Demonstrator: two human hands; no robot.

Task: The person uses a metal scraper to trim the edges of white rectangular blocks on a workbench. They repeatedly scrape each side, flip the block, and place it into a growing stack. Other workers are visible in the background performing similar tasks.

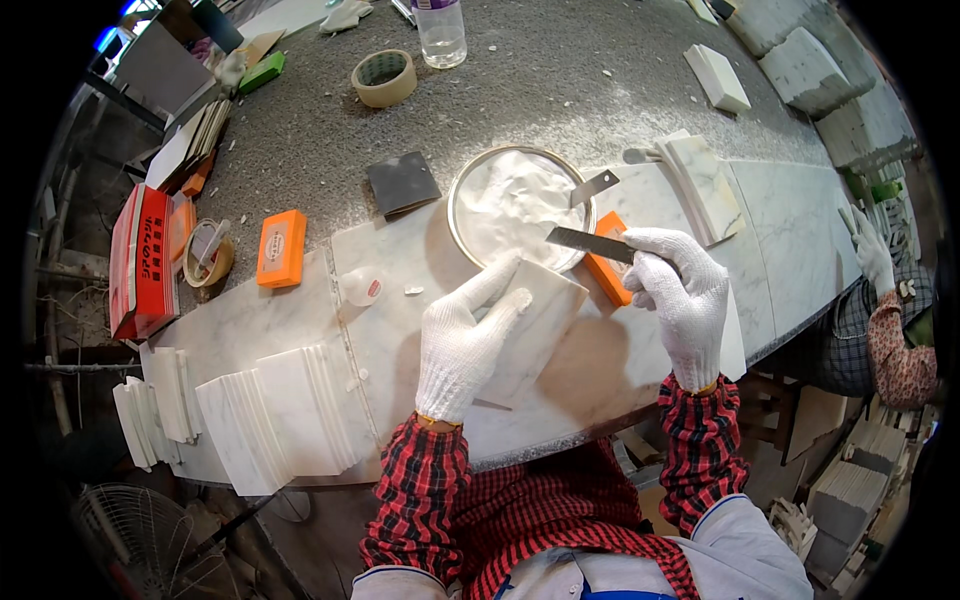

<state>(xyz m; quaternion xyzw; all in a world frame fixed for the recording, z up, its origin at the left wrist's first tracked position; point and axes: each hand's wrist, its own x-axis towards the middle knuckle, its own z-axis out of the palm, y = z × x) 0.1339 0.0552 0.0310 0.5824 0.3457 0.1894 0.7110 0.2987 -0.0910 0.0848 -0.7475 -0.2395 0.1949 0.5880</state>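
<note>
My left hand [468, 335], in a white knit glove, is closed on the edge of a flat white marble tile [540, 315], thumb on its face. In my gloved right hand [685, 295] is a dark, narrow metal blade [592, 243], its free end pointing left above the tile's upper edge. Just beyond both hands stands a round tin [452, 215] of white paste [510, 195]. A metal strip with a hole [598, 186] leans out of the paste. An orange box [608, 270] lies partly hidden behind the blade and my right hand.
Stacked white tiles [300, 410] stand at the left, near another orange box [281, 248] and a small bottle [361, 287]. Black sandpaper [403, 184], a tape roll [384, 79] and a water bottle [441, 35] lie farther back. Marble pieces [705, 185] and a co-worker's gloved hand [873, 260] are right.
</note>
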